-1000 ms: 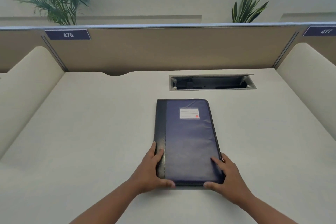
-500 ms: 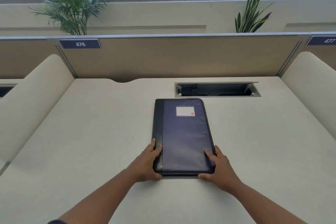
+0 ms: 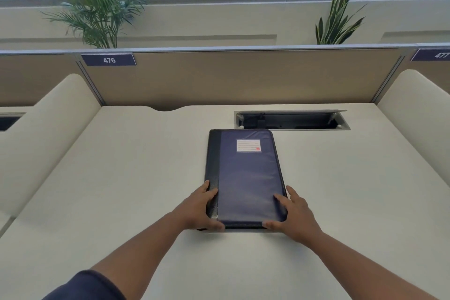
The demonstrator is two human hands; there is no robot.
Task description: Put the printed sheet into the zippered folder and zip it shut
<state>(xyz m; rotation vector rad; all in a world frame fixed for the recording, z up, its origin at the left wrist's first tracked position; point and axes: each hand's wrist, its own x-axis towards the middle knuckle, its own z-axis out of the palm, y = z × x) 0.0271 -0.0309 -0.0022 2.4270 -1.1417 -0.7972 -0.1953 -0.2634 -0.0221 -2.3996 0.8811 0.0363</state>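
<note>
A single head-worn wide-angle view looks forward and down from above the near edge of the desk (image 3: 121,178). It faces the partition (image 3: 243,75) at the desk's far side, with windows above it, and sits close over the desk. No second view shares the scene.

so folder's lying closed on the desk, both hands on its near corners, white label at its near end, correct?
Not the label. The head view shows the white label at the far end of the folder, by the cable slot. The left hand and the right hand grip the near corners.
</note>
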